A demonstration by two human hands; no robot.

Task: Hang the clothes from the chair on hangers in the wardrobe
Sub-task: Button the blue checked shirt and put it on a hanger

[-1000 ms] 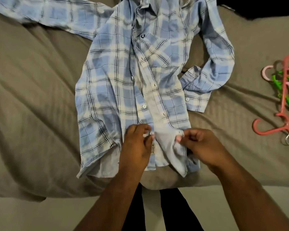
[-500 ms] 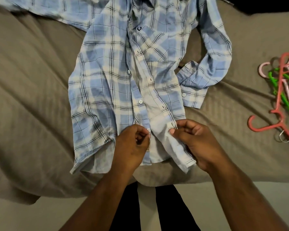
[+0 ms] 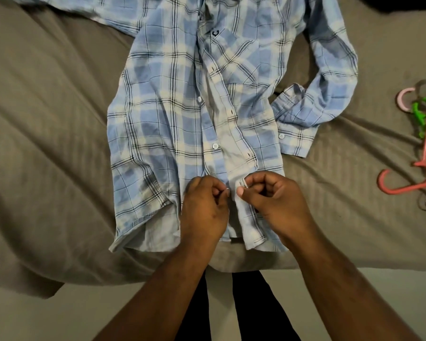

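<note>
A blue and white plaid shirt (image 3: 167, 114) lies face up on a bed, its collar away from me and its front unbuttoned along the lower placket. My left hand (image 3: 204, 207) pinches the button-side edge near the hem. My right hand (image 3: 271, 200) pinches the buttonhole-side edge just beside it, fingers curled round the fabric. The two edges nearly meet between my thumbs. One sleeve is folded back on the right of the shirt, its cuff (image 3: 293, 139) flat on the bed.
The bed is covered with a grey-brown sheet (image 3: 47, 143). A heap of plastic hangers (image 3: 425, 148), pink, red and green, lies at the right edge. The bed's near edge hangs over a pale floor (image 3: 59, 316). A dark item (image 3: 403, 3) sits top right.
My hands have come closer together, bringing the two placket edges nearly into contact near the hem. The view has shifted so the shirt sits slightly lower and closer.
</note>
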